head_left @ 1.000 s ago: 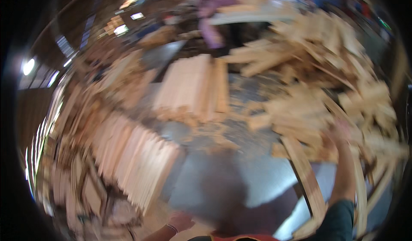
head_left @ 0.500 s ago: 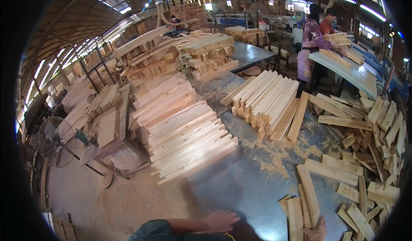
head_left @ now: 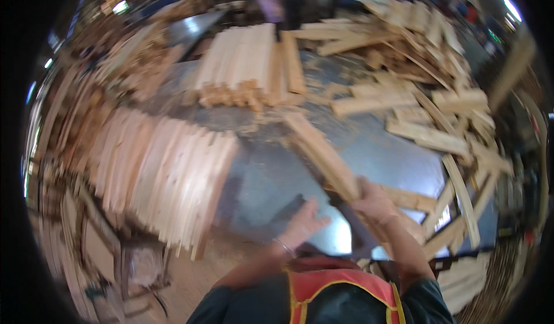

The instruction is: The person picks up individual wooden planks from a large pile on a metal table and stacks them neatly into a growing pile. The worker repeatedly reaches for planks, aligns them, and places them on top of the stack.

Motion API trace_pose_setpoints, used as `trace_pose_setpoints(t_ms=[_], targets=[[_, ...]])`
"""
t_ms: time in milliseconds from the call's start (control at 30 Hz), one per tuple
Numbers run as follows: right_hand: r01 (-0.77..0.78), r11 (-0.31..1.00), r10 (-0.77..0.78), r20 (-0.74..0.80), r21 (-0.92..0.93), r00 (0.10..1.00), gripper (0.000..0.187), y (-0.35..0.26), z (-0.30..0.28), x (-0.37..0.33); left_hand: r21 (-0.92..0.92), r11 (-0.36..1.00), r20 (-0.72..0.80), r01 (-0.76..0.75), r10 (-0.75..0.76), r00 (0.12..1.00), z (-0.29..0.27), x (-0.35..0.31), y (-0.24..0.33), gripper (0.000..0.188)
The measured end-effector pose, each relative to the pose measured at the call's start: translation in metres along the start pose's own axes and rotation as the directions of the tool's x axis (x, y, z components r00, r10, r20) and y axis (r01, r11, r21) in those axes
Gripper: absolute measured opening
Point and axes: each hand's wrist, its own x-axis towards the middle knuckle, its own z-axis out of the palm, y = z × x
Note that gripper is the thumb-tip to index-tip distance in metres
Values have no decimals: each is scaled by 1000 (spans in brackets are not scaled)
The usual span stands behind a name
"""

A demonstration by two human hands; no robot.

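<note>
My right hand point(head_left: 376, 201) grips a long wooden board point(head_left: 322, 154) near its lower end. The board is raised over the metal tabletop point(head_left: 259, 180) and slants up to the left; at least one more board seems to lie along its underside, though blur hides how many. Nothing is in my left hand point(head_left: 306, 225), which hovers above the tabletop just left of the held board, fingers apart. Beneath my right hand lies a loose board point(head_left: 407, 198), partly hidden by it.
Left of my hands is a wide stack of pale boards point(head_left: 167, 180). A second stack point(head_left: 236, 64) stands farther back amid sawdust point(head_left: 257, 122). Jumbled boards point(head_left: 427, 133) cover the right side. A person point(head_left: 270, 4) stands at the far bench.
The view has swung to the right and down. My right hand, low among the loose boards before, now has a board lifted. My left hand is now extended over the tabletop.
</note>
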Motion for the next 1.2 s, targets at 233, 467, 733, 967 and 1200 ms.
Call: trace_pose_setpoints(t_ms=[233,467,733,967,1200], targets=[[397,913,-392,-69,92,917,96,15,117,-7,-720,669,-310,-184,-72,948,-56,76,-48,35],[-20,747,-202,-255,-664,945,90,166,9,-26,644,553,-669,529,71,740,-166,12,-87,30],[-57,888,-41,-201,-457,979,99,161,-65,88,686,353,-716,636,173,676,-209,22,-92,52],[189,648,-97,-166,738,981,90,133,-7,166,709,699,-312,94,191,931,-69,20,-31,92],[-88,465,-204,203,881,958,100,-6,133,67,238,935,-222,263,-211,952,-51,15,24,74]])
